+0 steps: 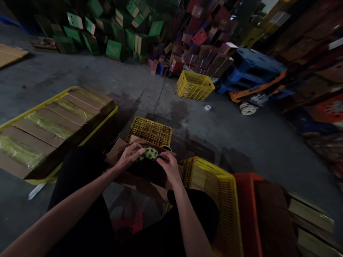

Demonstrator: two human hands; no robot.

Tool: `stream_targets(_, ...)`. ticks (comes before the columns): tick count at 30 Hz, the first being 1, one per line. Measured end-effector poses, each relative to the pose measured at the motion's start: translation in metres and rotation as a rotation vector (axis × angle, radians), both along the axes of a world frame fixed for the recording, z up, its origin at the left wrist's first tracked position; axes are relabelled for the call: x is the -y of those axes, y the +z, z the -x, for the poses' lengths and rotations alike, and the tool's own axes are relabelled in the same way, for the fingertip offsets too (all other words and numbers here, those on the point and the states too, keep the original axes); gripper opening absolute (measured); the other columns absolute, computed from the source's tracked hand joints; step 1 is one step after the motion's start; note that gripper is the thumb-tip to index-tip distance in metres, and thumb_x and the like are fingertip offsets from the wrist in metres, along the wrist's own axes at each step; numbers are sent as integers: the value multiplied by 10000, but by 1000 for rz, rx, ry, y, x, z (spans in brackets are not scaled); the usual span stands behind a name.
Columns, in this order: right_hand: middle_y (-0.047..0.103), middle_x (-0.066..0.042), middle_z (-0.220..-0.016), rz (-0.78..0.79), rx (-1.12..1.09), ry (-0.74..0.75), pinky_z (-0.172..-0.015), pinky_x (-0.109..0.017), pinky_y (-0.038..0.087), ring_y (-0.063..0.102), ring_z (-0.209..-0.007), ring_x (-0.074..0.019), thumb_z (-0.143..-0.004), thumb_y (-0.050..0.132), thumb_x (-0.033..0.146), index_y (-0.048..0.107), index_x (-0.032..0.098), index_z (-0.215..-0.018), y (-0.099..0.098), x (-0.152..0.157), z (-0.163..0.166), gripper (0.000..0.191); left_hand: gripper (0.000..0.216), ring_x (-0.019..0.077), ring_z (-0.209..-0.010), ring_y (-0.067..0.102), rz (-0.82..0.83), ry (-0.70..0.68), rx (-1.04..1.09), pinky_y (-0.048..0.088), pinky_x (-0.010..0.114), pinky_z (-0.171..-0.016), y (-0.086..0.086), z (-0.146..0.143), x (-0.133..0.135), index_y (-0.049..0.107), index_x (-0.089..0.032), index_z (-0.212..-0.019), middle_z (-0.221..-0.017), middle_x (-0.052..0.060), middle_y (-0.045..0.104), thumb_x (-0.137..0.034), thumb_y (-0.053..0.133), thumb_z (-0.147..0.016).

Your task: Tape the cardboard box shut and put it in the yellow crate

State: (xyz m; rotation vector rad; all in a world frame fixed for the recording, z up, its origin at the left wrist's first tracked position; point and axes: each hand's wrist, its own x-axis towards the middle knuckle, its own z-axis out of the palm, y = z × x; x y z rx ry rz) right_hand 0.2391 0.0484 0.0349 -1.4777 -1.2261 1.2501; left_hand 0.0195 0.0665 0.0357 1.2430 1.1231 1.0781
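A small yellow-green thing with dark spots (151, 153) is held between my two hands; its exact kind is unclear, and it looks shiny like plastic film. My left hand (131, 156) pinches its left end, fingers bent and thumb on top. At its right end, my right hand (169, 166) grips with thumb and fingers drawn together. Just below lies an open cardboard box (139, 185) between my knees, its flaps spread. The box's inside is dark, so its contents cannot be made out.
A yellow crate (233, 200) and red crate (250, 214) stand at my right. An upturned yellow crate (151, 130) sits ahead. Taped cartons (50, 119) are at left. Farther off are a yellow basket (195, 85), an orange pallet jack (257, 87) and piled green boxes (114, 49).
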Motion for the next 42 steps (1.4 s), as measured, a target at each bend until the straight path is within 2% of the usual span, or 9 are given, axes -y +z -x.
stream_targets(4, 667, -27, -943, -59, 33, -44, -850, -330, 503, 629, -911, -212, -735, 702, 365, 651, 225, -878, 0, 0, 0, 206, 349, 291, -1129, 630, 24, -5, 30, 537, 368, -896, -2, -1, -1, 661, -180, -883, -1313, 98, 623, -522, 680, -821)
stream_targets(10, 619, -79, -1162, -189, 70, -50, -886, -335, 490, 597, -1078, -239, -764, 681, 328, 673, 218, -856, 5, 0, 1, 144, 502, 333, -1196, 589, 218, -59, 207, 601, 418, -833, -2, -5, 3, 617, -196, -1149, -1392, 119, 541, -554, 702, -807)
stream_targets(12, 635, -73, -1160, -167, 39, -49, -884, -340, 486, 614, -1046, -234, -760, 683, 325, 669, 219, -852, 5, 0, 1, 141, 547, 334, -1180, 599, 214, -84, 201, 596, 425, -848, -3, -4, 4, 609, -196, -1191, -1333, 122, 583, -520, 753, -775)
stream_targets(17, 692, -25, -961, -84, 14, -42, -866, -340, 481, 635, -921, -219, -739, 679, 321, 675, 225, -882, 0, -2, -2, 173, 573, 323, -1152, 619, 186, -173, 184, 567, 434, -884, -6, -1, 4, 576, -211, -1271, -1239, 119, 645, -475, 751, -794)
stream_targets(22, 701, -27, -1018, -57, -98, -26, -881, -340, 499, 640, -973, -223, -764, 667, 329, 679, 242, -996, -1, -2, -5, 249, 570, 319, -1158, 615, 55, -187, 98, 502, 446, -969, -12, 2, 1, 583, -205, -1280, -1242, 121, 651, -445, 753, -791)
stream_targets(26, 695, -42, -1194, -63, -127, 6, -988, -370, 475, 624, -1115, -233, -794, 703, 373, 676, 266, -1165, 3, -2, -3, 388, 761, 310, -1187, 605, 39, -202, 103, 474, 442, -1010, -17, 3, 0, 443, -242, -1434, -1259, 113, 632, -396, 787, -772)
stream_targets(32, 735, -39, -1094, -82, -44, 10, -951, -380, 491, 653, -1044, -243, -811, 686, 375, 749, 251, -1020, 7, -1, -3, 250, 901, 306, -1236, 578, 37, -276, 158, 459, 436, -1032, -20, -1, 1, 335, -249, -1510, -1359, 134, 583, -365, 811, -754)
stream_targets(37, 716, -37, -1112, -110, -29, 65, -901, -345, 500, 644, -1022, -231, -834, 668, 363, 744, 261, -1036, 6, 2, -1, 239, 818, 308, -1198, 605, 46, -289, 87, 464, 447, -1025, -20, -5, 1, 461, -215, -1432, -1314, 131, 630, -407, 830, -728)
stream_targets(42, 718, -39, -1079, -112, -23, 12, -892, -349, 506, 650, -1003, -233, -841, 639, 389, 722, 251, -1025, 3, -2, -2, 245, 735, 318, -1186, 611, -1, -260, 29, 477, 442, -1007, -14, -1, 0, 552, -217, -1357, -1284, 114, 655, -412, 837, -708)
